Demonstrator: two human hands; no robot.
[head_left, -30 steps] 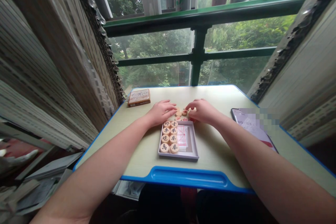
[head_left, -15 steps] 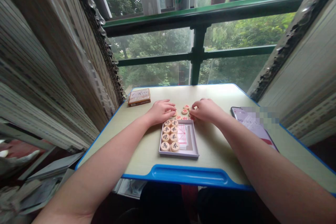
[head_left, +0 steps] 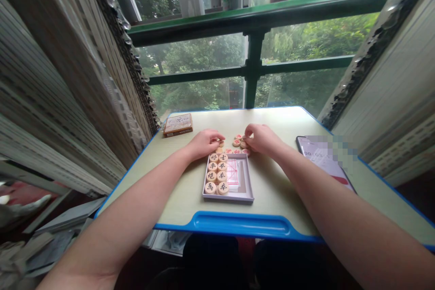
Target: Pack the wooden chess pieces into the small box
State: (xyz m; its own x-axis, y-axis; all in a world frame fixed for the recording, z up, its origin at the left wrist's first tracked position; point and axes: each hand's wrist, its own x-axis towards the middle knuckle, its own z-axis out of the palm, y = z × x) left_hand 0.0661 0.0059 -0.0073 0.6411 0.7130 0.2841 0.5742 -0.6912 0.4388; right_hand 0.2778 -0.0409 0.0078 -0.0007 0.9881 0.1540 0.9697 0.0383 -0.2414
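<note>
A shallow grey box (head_left: 228, 198) lies in the middle of the desk, holding two columns of round wooden xiangqi pieces (head_left: 217, 172) with black characters beside a folded paper board (head_left: 233, 173). Beyond it sits a small cluster of loose wooden pieces (head_left: 239, 141) with red characters. My right hand (head_left: 263, 140) curls over the cluster's right side, its fingertips on or among the pieces. My left hand (head_left: 205, 143) rests to the left, fingers bent over a loose piece (head_left: 220, 143). Neither hand shows clearly whether it grips anything.
The pale green desk (head_left: 163, 190) has a blue edge and a front groove (head_left: 241, 224). A small game box (head_left: 177, 124) stands at the far left, and a phone (head_left: 322, 156) with a blurred screen lies at the right. Window bars and glass lie beyond the desk, with slatted blinds at both sides.
The whole view has shifted slightly left and up. My right hand has moved left and curled further over the loose pieces, while my left hand stays beside them.
</note>
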